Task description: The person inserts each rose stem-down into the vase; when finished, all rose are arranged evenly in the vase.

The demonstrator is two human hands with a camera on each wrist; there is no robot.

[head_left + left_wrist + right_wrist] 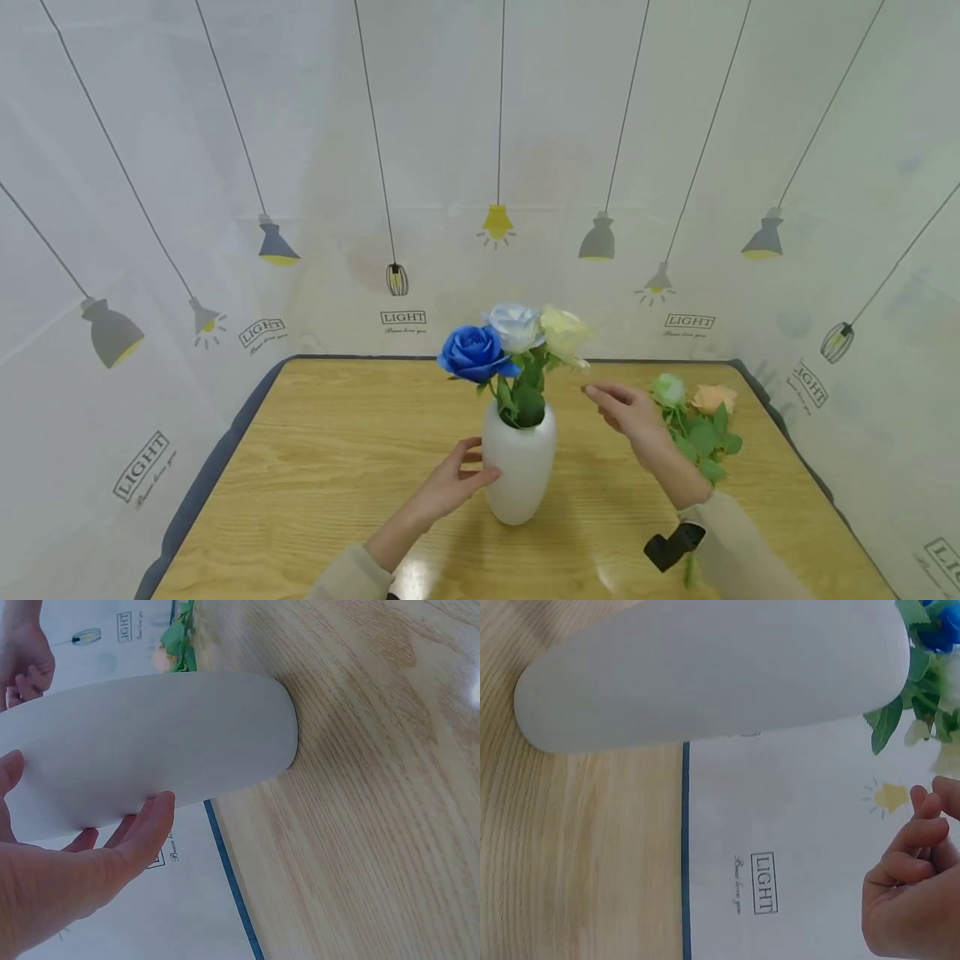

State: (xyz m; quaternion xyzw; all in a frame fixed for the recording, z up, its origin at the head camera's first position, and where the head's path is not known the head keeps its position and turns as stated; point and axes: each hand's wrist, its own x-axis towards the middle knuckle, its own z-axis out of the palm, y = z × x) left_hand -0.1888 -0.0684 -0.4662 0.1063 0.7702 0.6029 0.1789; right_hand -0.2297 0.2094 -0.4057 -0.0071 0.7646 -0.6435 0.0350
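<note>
A white vase (519, 471) stands upright on the table. In it are a blue rose (474, 354), a pale blue rose (513, 327) and a pale yellow rose (564, 333) with green leaves. My left hand (453, 483) holds the vase's left side, thumb in front and fingers curving behind. In the left wrist view the fingertips (163, 804) rest against its wall. To the right of the yellow rose is my right hand (626, 412), raised, its fingers loosely bent. The right wrist view shows nothing between those fingers (919, 832).
On the right of the wooden table (337, 450) lie a pale green rose (669, 390) and a peach rose (712, 400), with leafy stems pointing toward me. White printed sheets with lamp drawings surround the table's back and sides. A black device (675, 547) is on my right wrist.
</note>
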